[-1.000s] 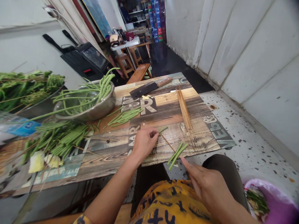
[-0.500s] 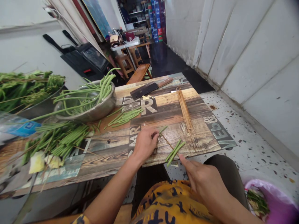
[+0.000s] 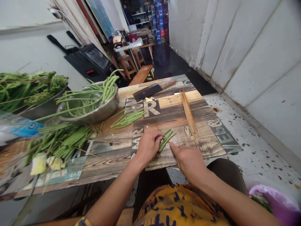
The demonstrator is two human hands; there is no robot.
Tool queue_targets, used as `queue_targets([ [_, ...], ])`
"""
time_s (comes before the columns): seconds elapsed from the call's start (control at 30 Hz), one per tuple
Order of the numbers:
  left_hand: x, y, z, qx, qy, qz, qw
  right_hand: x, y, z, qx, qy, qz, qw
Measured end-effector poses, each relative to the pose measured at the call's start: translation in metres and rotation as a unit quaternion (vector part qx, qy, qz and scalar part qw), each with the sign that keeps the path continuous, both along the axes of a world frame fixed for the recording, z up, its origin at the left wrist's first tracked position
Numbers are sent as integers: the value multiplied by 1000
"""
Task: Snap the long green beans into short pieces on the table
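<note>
A few short green bean pieces (image 3: 166,139) lie threaded on a thin wooden skewer near the front edge of the printed wooden table (image 3: 174,113). My left hand (image 3: 148,145) pinches the left end of these bean pieces. My right hand (image 3: 188,160) is closed on the skewer's near end just right of them, its thumb pointing at the beans. Only a little of the stick itself shows.
A bundle of bamboo skewers (image 3: 188,108) lies to the right, a cleaver (image 3: 152,88) at the far edge. Cut beans (image 3: 128,118) lie mid-table, a metal bowl of long beans (image 3: 94,100) and a heap of stems (image 3: 63,139) to the left. A pink-lined bin (image 3: 275,201) stands at lower right.
My right hand has moved up and left, sliding the bean pieces along the skewer until they meet my left hand. The left hand stayed nearly in place.
</note>
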State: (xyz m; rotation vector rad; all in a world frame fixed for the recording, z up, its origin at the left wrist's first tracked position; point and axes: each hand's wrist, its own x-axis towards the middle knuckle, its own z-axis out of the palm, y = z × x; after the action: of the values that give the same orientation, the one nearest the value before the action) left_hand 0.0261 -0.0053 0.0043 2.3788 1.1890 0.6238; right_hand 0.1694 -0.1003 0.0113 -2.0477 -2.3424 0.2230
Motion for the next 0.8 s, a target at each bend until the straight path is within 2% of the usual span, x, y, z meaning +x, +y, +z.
queue_targets([
  [0.13,-4,2,-2,-10,-25,-3,1000,-3,11,5,-5,-8,-2,1000],
  [0.23,-14,5,1,-8,-62,50,997,5,4,0,27,6,-2,1000],
  [0.33,-22,6,11,-13,-84,127,988,13,-8,-10,110,50,1,993],
  [0.4,-22,4,18,-89,-118,136,980,15,-14,-16,182,92,15,979],
  [0.43,-20,2,22,-148,-149,128,969,15,-15,-18,216,113,24,969],
  [0.5,-13,-5,26,-267,-223,111,931,13,-16,-20,270,150,38,950],
  [0.57,-5,-13,26,-347,-280,98,890,11,-17,-22,299,174,48,937],
  [0.67,4,-21,23,-391,-312,96,861,11,-18,-25,319,183,57,928],
  [0.8,6,-21,17,-423,-347,117,829,18,-17,-31,347,177,66,919],
])
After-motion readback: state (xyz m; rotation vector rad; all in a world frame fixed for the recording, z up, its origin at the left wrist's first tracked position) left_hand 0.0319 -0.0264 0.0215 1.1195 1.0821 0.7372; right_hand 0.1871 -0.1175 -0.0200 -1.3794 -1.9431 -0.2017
